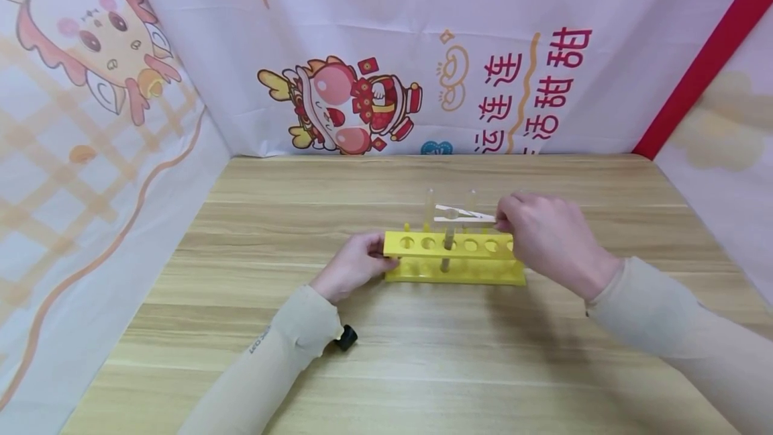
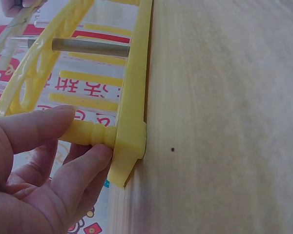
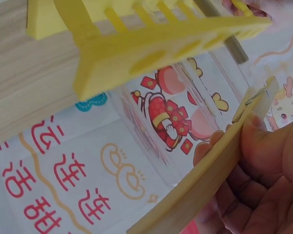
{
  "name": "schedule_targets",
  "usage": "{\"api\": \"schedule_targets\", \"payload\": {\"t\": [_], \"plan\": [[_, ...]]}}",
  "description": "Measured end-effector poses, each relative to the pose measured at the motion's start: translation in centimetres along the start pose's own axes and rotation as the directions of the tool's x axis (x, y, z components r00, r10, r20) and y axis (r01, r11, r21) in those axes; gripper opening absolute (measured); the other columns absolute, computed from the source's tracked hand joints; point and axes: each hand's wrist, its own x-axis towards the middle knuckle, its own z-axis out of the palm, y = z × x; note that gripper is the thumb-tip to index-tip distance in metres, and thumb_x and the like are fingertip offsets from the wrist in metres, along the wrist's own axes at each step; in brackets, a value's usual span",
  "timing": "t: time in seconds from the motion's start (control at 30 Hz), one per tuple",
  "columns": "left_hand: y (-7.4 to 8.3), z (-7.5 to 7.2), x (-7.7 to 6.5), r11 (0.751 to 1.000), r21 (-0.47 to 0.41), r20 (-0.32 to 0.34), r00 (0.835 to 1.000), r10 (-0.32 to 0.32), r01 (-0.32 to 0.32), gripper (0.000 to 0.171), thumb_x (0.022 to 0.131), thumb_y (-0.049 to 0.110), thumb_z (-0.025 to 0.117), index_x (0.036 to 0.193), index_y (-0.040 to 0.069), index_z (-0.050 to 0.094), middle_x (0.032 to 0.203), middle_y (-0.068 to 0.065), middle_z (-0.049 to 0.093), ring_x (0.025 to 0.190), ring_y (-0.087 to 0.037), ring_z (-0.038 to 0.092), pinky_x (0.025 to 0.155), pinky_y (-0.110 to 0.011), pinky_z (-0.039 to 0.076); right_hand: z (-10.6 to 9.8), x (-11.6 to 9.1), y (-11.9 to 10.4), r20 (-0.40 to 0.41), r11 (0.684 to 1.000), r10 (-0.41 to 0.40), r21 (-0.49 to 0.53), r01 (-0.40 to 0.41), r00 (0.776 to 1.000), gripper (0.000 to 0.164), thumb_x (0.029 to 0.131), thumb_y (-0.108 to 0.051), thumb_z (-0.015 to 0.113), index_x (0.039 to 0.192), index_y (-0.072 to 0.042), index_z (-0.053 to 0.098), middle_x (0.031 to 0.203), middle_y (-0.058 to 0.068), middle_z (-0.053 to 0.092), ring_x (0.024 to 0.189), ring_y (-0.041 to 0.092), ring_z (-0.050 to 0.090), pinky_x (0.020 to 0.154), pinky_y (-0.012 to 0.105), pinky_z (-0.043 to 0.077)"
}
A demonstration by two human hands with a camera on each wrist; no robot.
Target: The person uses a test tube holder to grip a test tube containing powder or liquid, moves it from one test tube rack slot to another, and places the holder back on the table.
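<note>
A yellow test tube rack [image 1: 453,276] stands on the wooden table. My left hand [image 1: 356,264] grips its left end post [image 2: 90,132] between thumb and fingers. Upright in the third hole from the left is a test tube [image 1: 449,240] with grey contents, its top rising over the upper plate. My right hand [image 1: 546,237], above the rack's right end, holds a wooden test tube holder [image 1: 477,219]. In the head view the holder's jaws lie around the upper part of that tube. The metal spring [image 3: 254,101] of the holder shows beside my right thumb.
Behind the rack's holes, clear test tubes [image 1: 430,205] stand on the back pegs. A small black object [image 1: 347,338] is beside the left sleeve cuff. Printed cloth [image 1: 362,19] hangs behind the table's far edge and along both sides.
</note>
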Motion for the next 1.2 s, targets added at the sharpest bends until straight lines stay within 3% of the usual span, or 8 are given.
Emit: {"api": "schedule_targets", "payload": {"t": [0.33, 0.63, 0.9, 1.2], "plan": [[0.1, 0.0, 0.0, 1.000, -0.003, 0.010, 1.000, -0.004, 0.004, 0.026, 0.088, 0.000, 0.073, 0.113, 0.005, 0.068, 0.108, -0.006, 0.069, 0.096, -0.019, 0.062, 0.079, -0.030, 0.052, -2.0, 0.7, -0.2, -0.047, 1.000, -0.008, -0.006, 0.008, 0.999, 0.010, 0.083, 0.000, 0.073, 0.079, -0.007, 0.067, 0.073, 0.003, 0.064, 0.055, 0.019, 0.058, 0.045, 0.038, 0.046], [0.0, 0.1, 0.0, 1.000, -0.004, 0.001, 1.000, 0.001, -0.001, 0.025, 0.087, -0.002, 0.073, 0.111, 0.005, 0.068, 0.106, -0.006, 0.069, 0.095, -0.018, 0.062, 0.078, -0.029, 0.052, -3.7, 1.2, -0.3, -0.027, 0.999, 0.042, -0.026, -0.043, 0.999, 0.008, 0.084, 0.000, 0.072, 0.084, -0.008, 0.069, 0.076, 0.003, 0.067, 0.056, 0.020, 0.058, 0.049, 0.039, 0.049], [-0.2, 0.0, 0.1, 1.000, 0.005, 0.009, 1.000, 0.002, -0.002, 0.025, 0.088, 0.000, 0.073, 0.111, 0.006, 0.068, 0.107, -0.006, 0.069, 0.097, -0.019, 0.062, 0.079, -0.030, 0.052, -4.8, 1.4, 0.4, -0.089, 0.998, 0.035, -0.050, -0.040, 0.995, 0.012, 0.082, 0.000, 0.074, 0.090, -0.007, 0.070, 0.081, 0.005, 0.070, 0.066, 0.026, 0.065, 0.050, 0.046, 0.051], [-0.2, 0.1, 0.0, 1.000, 0.001, 0.006, 1.000, -0.009, 0.009, 0.024, 0.088, 0.001, 0.073, 0.111, 0.006, 0.068, 0.108, -0.005, 0.069, 0.098, -0.019, 0.062, 0.079, -0.030, 0.052, -5.8, 1.4, 1.6, -0.132, 0.996, 0.056, -0.068, -0.065, 0.990, 0.009, 0.084, -0.004, 0.074, 0.091, -0.007, 0.070, 0.080, 0.007, 0.069, 0.064, 0.030, 0.064, 0.050, 0.049, 0.050]]}}
